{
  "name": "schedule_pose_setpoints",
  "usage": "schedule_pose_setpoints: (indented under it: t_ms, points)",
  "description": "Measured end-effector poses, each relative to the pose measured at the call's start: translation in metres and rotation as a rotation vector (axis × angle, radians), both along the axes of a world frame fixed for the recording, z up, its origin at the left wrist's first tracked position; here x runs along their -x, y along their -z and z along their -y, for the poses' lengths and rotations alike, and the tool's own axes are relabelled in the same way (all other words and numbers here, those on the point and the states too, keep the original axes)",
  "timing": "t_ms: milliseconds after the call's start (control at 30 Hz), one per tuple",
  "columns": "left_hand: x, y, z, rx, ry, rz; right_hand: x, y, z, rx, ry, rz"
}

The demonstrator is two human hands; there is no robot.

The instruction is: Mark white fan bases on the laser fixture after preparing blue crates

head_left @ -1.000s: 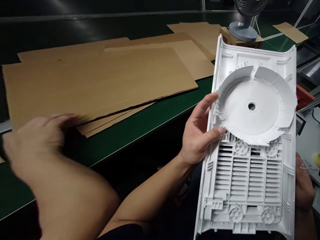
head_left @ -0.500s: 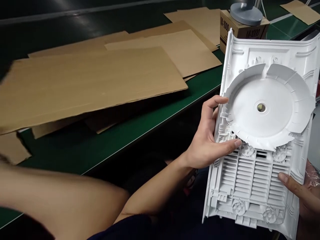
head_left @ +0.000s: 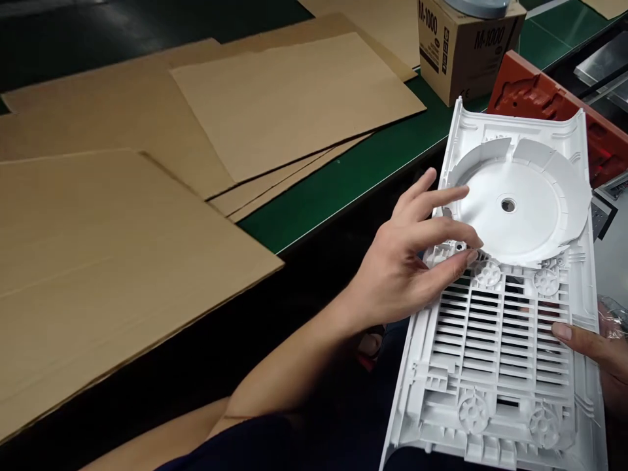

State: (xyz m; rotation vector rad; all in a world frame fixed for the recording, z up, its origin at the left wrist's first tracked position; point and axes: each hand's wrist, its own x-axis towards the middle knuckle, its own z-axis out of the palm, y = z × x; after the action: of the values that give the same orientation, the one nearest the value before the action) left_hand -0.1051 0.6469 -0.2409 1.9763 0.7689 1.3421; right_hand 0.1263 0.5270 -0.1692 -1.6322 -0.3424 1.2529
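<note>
A white plastic housing panel (head_left: 579, 314) is tilted up at the right of the view, its inner side towards me. It has a round dish (head_left: 515, 222) with a raised, split rim and a centre hole, and a slatted grille (head_left: 500, 333) below. My right hand (head_left: 589, 347) grips the panel's right edge, thumb on the grille and the other fingers mostly hidden behind. At the dish's lower left rim, my left hand (head_left: 417, 255) brings thumb and index finger together in a pinch; whatever is between them is too small to make out. Its other fingers are spread.
Large cardboard sheets (head_left: 108, 261) overlap on the green work surface (head_left: 294, 222), one jutting past its edge. Behind the panel stand an M-1000 carton (head_left: 471, 59) with a grey round base (head_left: 478, 6) on top and a red-brown moulded tray (head_left: 598, 137). Another bare arm (head_left: 167, 432) shows lower left.
My left hand has gone from holding the panel's left side with spread fingers to a pinch at the dish rim. The front cardboard sheet has shifted towards the lower left. The red-brown tray now shows.
</note>
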Motion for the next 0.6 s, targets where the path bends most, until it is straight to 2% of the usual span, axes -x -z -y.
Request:
schedule_pose_setpoints:
  t_ms: [133,300,600]
  points:
    - [0.011,-0.019,-0.004,-0.014,0.124,-0.182,0.005,-0.007,-0.001,0.027,0.006,-0.006]
    - [0.02,-0.024,-0.007,0.029,0.2,-0.249,0.007,-0.011,0.001,0.045,-0.03,-0.004]
    - [0.019,-0.026,-0.001,0.073,0.163,-0.217,0.009,-0.019,-0.003,0.053,-0.041,-0.061]
